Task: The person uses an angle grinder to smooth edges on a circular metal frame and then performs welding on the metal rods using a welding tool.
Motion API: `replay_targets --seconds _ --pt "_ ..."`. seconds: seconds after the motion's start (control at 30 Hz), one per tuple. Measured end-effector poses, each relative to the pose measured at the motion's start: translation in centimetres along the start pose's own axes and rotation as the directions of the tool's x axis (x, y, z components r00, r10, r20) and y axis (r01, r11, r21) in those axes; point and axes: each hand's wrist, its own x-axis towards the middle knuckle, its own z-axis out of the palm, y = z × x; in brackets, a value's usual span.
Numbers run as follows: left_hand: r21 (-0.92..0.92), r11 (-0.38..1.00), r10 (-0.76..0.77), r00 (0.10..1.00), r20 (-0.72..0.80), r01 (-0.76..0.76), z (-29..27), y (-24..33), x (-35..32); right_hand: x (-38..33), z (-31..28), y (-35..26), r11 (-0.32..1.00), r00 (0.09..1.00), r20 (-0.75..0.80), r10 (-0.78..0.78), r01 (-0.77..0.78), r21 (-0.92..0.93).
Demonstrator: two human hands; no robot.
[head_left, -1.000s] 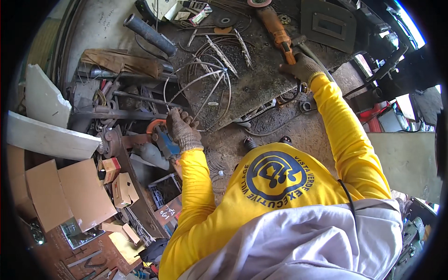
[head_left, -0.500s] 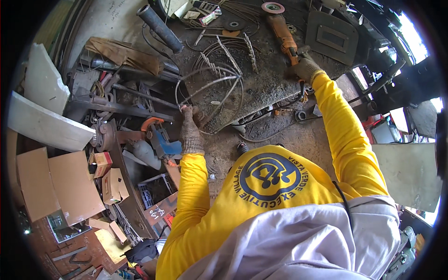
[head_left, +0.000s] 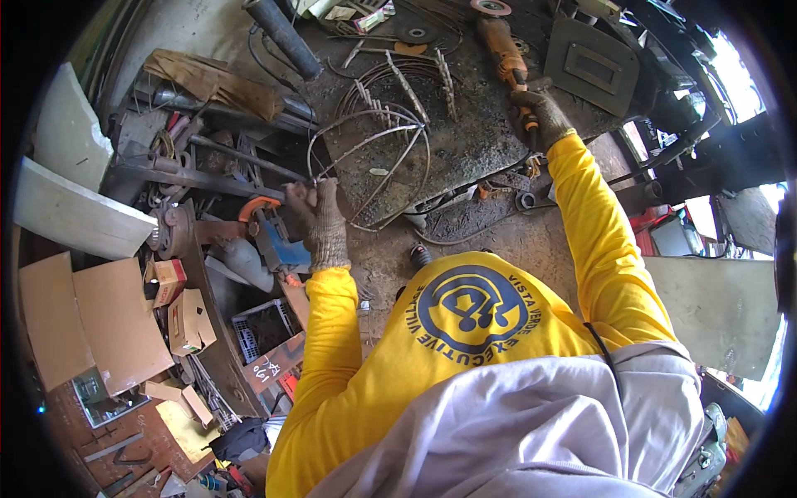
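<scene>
The left hand (head_left: 314,220), in a knitted work glove, is closed around the near-left rim of the bent wire frame (head_left: 374,162) — a cage of thin rod hoops lying on the gritty steel counter (head_left: 473,149). For steadying the frame, the grip looks best kept low on the rim and pressing it flat to the plate, so the springy hoops cannot jump or twist; that is a judgement, not something shown. The left forearm runs up from the yellow sleeve, elbow bent, wrist nearly straight, knuckles turned toward the frame's centre. Just left of the frame's near rim sits a blue-and-orange vise (head_left: 270,232) among scrap bars. Beyond the frame, to its right, the right hand (head_left: 538,116) — also gloved — wraps the rear handle of an orange angle grinder (head_left: 502,46), arm stretched almost fully out, the tool's disc end pointing away past the frame's far side, clear of the wire.
</scene>
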Motion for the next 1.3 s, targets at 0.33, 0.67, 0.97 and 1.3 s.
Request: replay_targets --seconds 0.33,0.67,0.97,1.3 --pt "-0.195 0.699 0.682 0.558 0.472 -0.689 3.9 11.1 -6.2 -11.0 1.8 3.3 0.754 0.916 -0.058 -0.397 0.29 -0.589" --pt "-0.582 0.743 0.29 0.625 0.724 0.33 20.2 16.8 -13.2 -20.9 -0.7 9.5 0.157 0.485 0.102 -0.868 0.465 -0.871" --pt "-0.527 0.839 0.402 0.497 0.769 0.138 18.9 17.0 -16.8 -25.4 -2.8 8.3 0.841 0.925 0.153 -0.348 0.38 -0.386" --pt "-0.517 0.813 0.322 0.534 0.782 0.267 18.8 15.8 -18.1 -25.9 -1.2 7.8 0.764 0.948 0.006 -0.318 0.26 -0.59"
